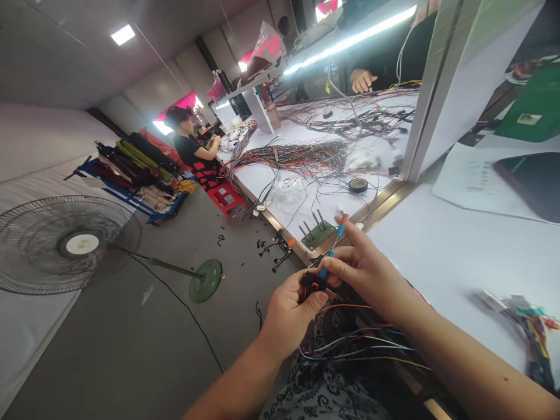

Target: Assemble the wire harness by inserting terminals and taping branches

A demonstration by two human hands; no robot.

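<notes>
My left hand point(291, 309) is closed round a black wire connector point(312, 284), with the thumb along its near side. My right hand point(361, 262) pinches a slim tool point(340, 228) with blue sections, a thin bare metal length between them and an orange end. The tool's lower blue part meets the connector or lies right beside it; the exact contact is hidden by fingers. Loose coloured wires point(359, 344) run below both hands across my lap, and an orange-red wire point(345, 305) leads off near the connector.
A green block with metal pins point(318, 232) sits at the table corner. Beyond are black tape point(357, 185), a clear plastic bag point(289, 191) and wire bundles point(289, 156). A harness point(531, 326) lies right. A standing fan point(79, 244) is left. Co-workers point(195, 146) work across the tables.
</notes>
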